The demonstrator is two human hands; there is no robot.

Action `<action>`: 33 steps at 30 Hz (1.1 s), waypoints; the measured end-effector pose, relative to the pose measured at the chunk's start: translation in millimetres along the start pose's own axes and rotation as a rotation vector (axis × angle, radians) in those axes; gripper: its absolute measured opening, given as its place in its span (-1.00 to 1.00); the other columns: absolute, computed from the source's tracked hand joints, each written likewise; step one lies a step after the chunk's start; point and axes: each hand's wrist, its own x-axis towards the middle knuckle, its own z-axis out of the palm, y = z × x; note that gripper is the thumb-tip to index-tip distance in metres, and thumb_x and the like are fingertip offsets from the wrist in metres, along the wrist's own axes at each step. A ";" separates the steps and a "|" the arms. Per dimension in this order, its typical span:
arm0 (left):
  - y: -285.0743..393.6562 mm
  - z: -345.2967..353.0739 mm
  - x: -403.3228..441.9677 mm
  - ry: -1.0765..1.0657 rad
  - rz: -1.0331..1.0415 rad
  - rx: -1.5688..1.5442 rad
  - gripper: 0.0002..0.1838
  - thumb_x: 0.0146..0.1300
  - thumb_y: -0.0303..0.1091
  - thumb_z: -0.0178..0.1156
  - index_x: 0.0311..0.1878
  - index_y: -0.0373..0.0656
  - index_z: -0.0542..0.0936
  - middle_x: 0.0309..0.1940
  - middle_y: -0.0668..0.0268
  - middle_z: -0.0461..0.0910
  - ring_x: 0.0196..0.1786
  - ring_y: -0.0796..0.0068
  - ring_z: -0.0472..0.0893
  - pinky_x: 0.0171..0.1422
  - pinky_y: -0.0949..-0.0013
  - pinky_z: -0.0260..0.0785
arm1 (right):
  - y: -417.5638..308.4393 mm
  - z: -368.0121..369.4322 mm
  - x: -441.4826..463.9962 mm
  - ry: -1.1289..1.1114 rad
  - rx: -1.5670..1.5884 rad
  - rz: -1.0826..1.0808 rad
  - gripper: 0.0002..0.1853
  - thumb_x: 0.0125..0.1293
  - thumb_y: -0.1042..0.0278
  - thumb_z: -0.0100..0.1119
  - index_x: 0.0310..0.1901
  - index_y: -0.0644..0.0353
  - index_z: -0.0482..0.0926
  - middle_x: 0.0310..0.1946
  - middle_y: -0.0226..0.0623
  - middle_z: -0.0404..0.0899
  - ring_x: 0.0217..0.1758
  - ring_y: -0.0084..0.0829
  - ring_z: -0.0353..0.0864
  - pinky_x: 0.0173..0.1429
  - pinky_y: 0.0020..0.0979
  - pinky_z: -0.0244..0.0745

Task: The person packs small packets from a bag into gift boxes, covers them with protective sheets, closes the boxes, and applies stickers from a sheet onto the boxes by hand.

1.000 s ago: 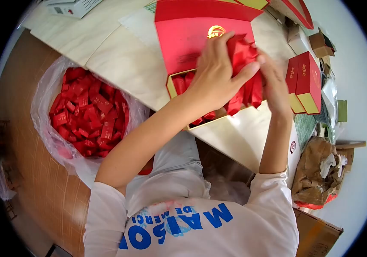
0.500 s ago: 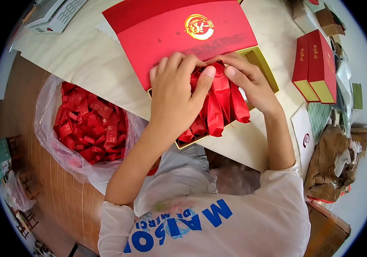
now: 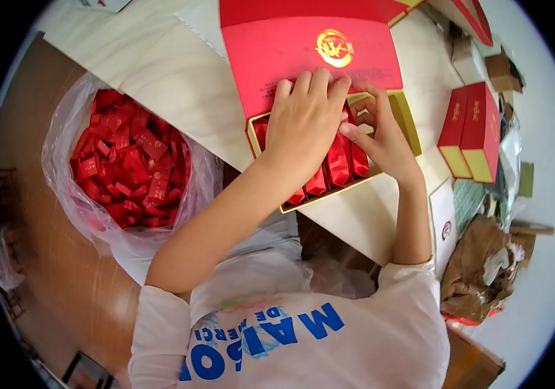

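My left hand [image 3: 306, 123] lies over a row of shiny red packets [image 3: 337, 162] in an open gift box [image 3: 410, 123], its fingers bent over their far ends. My right hand [image 3: 384, 139] is curled at the right end of the same row, thumb against a packet and fingers behind. Both hands are closed on the packets; their fingertips are partly hidden. The box has yellow inner walls, and its red lid [image 3: 290, 55] is folded back with a gold emblem. More packets show under my left wrist.
A clear plastic bag [image 3: 63, 181] full of small red packets [image 3: 135, 162] stands left of the table [image 3: 154, 84]. Two red and yellow boxes [image 3: 468, 129] stand at the right. Near them lie a white printed sheet [image 3: 444, 220] and crumpled brown paper [image 3: 478, 266].
The packets, earlier raised and tilted over the box's near edge, now sit lower inside it. Both hands have gone down with them. The camera view has shifted.
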 end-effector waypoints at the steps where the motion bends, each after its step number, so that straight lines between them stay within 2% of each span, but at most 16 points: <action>1: -3.6 -6.0 1.1 0.054 0.055 -0.102 -0.53 0.20 -0.24 0.23 0.18 -0.10 0.46 -0.10 0.25 0.43 -0.04 0.28 0.44 -0.01 0.19 0.23 | 2.4 -0.5 0.6 -0.020 -0.019 -0.020 -0.41 0.33 0.27 0.23 0.28 0.19 0.17 -0.24 -0.26 0.46 -0.28 -0.48 0.45 -0.28 -0.50 0.45; 2: -2.8 -15.9 -4.9 -0.084 -0.002 -0.186 -0.48 0.24 -0.17 0.19 0.25 -0.10 0.43 0.10 0.19 0.43 0.18 0.25 0.41 0.21 0.14 0.21 | 5.3 -3.3 1.5 0.030 0.063 0.066 -0.50 0.38 0.25 0.16 0.22 0.19 0.20 -0.24 -0.28 0.45 -0.28 -0.51 0.46 -0.32 -0.51 0.44; 3: 1.0 -26.4 -11.9 -0.063 -0.015 -0.189 -0.48 0.24 -0.17 0.19 0.25 -0.10 0.43 0.10 0.19 0.43 0.18 0.25 0.41 0.21 0.14 0.21 | 4.2 -5.0 2.2 0.084 0.147 0.158 -0.59 0.42 0.24 0.09 0.17 0.20 0.23 -0.25 -0.30 0.44 -0.28 -0.54 0.46 -0.36 -0.53 0.43; 4: 5.9 -35.3 -21.4 -0.076 0.118 -0.126 -0.42 0.25 -0.11 0.16 0.30 -0.12 0.38 0.22 0.18 0.37 0.30 0.27 0.32 0.33 0.11 0.12 | -3.0 -2.2 3.3 0.143 0.173 0.170 -0.73 0.50 0.17 -0.07 0.04 0.18 0.29 -0.35 -0.36 0.43 -0.33 -0.60 0.47 -0.47 -0.55 0.39; 7: 19.4 -53.1 -60.9 -0.305 0.254 -0.177 -0.25 0.27 0.06 0.10 0.41 -0.20 0.24 0.45 0.19 0.17 0.53 0.38 0.05 0.57 0.05 -0.18 | -4.2 -5.7 5.3 0.109 0.118 0.265 -0.73 0.53 0.12 -0.15 -0.05 0.17 0.35 -0.46 -0.41 0.38 -0.39 -0.65 0.46 -0.55 -0.57 0.34; 9: 19.5 -43.2 -75.2 -0.364 0.287 0.090 -0.21 0.27 0.12 0.07 0.41 -0.24 0.23 0.43 0.18 0.20 0.52 0.34 0.08 0.56 0.03 -0.19 | -4.7 -3.1 4.1 0.093 0.031 0.265 -0.68 0.53 0.10 -0.19 -0.01 0.19 0.41 -0.45 -0.40 0.45 -0.43 -0.61 0.45 -0.49 -0.49 0.40; 11: 22.6 -42.1 -75.6 -0.351 0.217 -0.022 -0.20 0.28 0.15 0.05 0.41 -0.26 0.23 0.44 0.15 0.19 0.52 0.33 0.08 0.56 0.01 -0.20 | -6.9 4.0 2.6 0.142 -0.256 0.182 -0.65 0.53 0.10 -0.16 0.07 0.21 0.44 -0.35 -0.33 0.53 -0.40 -0.50 0.48 -0.39 -0.40 0.44; 13: 22.7 -37.0 -74.0 -0.333 0.198 -0.164 -0.23 0.30 0.17 0.01 0.38 -0.25 0.27 0.41 0.11 0.22 0.51 0.30 0.11 0.56 -0.08 -0.27 | -3.3 12.5 -1.2 0.339 -0.211 0.149 -0.62 0.51 0.13 -0.13 0.11 0.26 0.46 -0.28 -0.27 0.55 -0.38 -0.41 0.48 -0.31 -0.39 0.42; 15: 10.4 -33.7 -93.5 0.060 0.275 -0.415 -0.30 0.24 0.10 0.11 0.30 -0.21 0.39 0.31 0.11 0.35 0.46 0.23 0.18 0.56 -0.05 -0.19 | 2.1 5.6 0.3 0.555 -0.737 -0.270 -0.66 0.50 0.17 -0.10 0.03 0.30 0.48 -0.28 -0.21 0.54 -0.35 -0.39 0.48 -0.30 -0.40 0.39; 17: -17.4 -50.1 -121.6 0.147 0.192 -0.509 -0.47 0.25 -0.06 0.17 0.22 -0.13 0.47 0.20 0.11 0.43 0.35 0.18 0.31 0.48 -0.04 -0.01 | -38.1 26.0 -14.7 0.697 -0.536 -0.171 -0.71 0.48 0.24 -0.08 -0.09 0.34 0.46 -0.33 -0.17 0.53 -0.37 -0.37 0.45 -0.29 -0.38 0.37; 19: -57.7 -49.5 -162.5 0.206 -0.095 -0.660 -0.61 0.21 -0.25 0.20 0.09 -0.13 0.52 0.06 0.14 0.50 0.20 0.14 0.42 0.35 0.00 0.16 | -70.5 52.0 -27.6 0.668 -0.319 -0.413 -0.78 0.46 0.31 -0.09 -0.22 0.33 0.42 -0.41 -0.17 0.50 -0.40 -0.36 0.43 -0.31 -0.38 0.34; 23: -121.3 -21.4 -267.9 0.306 -0.759 -0.677 -0.68 0.15 -0.51 0.14 0.02 -0.19 0.52 -0.05 0.15 0.51 0.06 0.12 0.50 0.18 0.19 0.34 | -100.6 150.6 -38.2 0.333 -0.031 -0.722 -0.85 0.38 0.42 -0.04 -0.25 0.33 0.46 -0.47 -0.19 0.49 -0.41 -0.30 0.45 -0.31 -0.40 0.33; 25: -142.3 -4.7 -319.9 0.366 -1.076 -0.788 -0.67 0.17 -0.59 0.07 0.03 -0.20 0.51 -0.08 0.17 0.53 -0.02 0.27 0.56 0.11 0.32 0.40 | -101.4 212.0 -36.1 -0.018 -0.192 -0.515 -0.90 0.20 0.60 0.14 -0.24 0.24 0.55 -0.40 -0.14 0.53 -0.35 -0.18 0.55 -0.26 -0.30 0.44; 28: -165.2 11.5 -386.3 0.419 -1.183 -0.793 -0.72 0.35 -0.53 -0.02 0.10 -0.23 0.47 -0.12 0.26 0.56 -0.08 0.49 0.56 0.06 0.42 0.42 | -74.6 311.2 -10.7 -0.341 -0.110 -0.338 -0.82 0.22 0.52 0.18 -0.12 0.26 0.53 -0.30 -0.13 0.55 -0.30 -0.20 0.57 -0.14 -0.30 0.50; 31: -167.3 10.6 -416.7 0.579 -1.339 -1.014 -0.73 0.39 -0.50 -0.05 0.11 -0.23 0.46 -0.14 0.27 0.55 -0.11 0.49 0.56 0.06 0.44 0.41 | -29.7 401.7 9.3 -0.592 0.023 -0.061 -0.72 0.28 0.39 0.18 -0.01 0.27 0.51 -0.22 -0.10 0.58 -0.26 -0.18 0.60 -0.09 -0.29 0.51; 33: -172.8 3.8 -412.0 0.684 -1.346 -1.126 -0.75 0.45 -0.43 -0.09 0.11 -0.20 0.46 -0.15 0.29 0.55 -0.14 0.51 0.56 0.04 0.45 0.41 | 1.5 454.6 14.5 -0.635 -0.081 -0.078 -0.64 0.23 0.31 0.25 0.01 0.29 0.51 -0.19 -0.06 0.61 -0.24 -0.16 0.62 -0.08 -0.24 0.51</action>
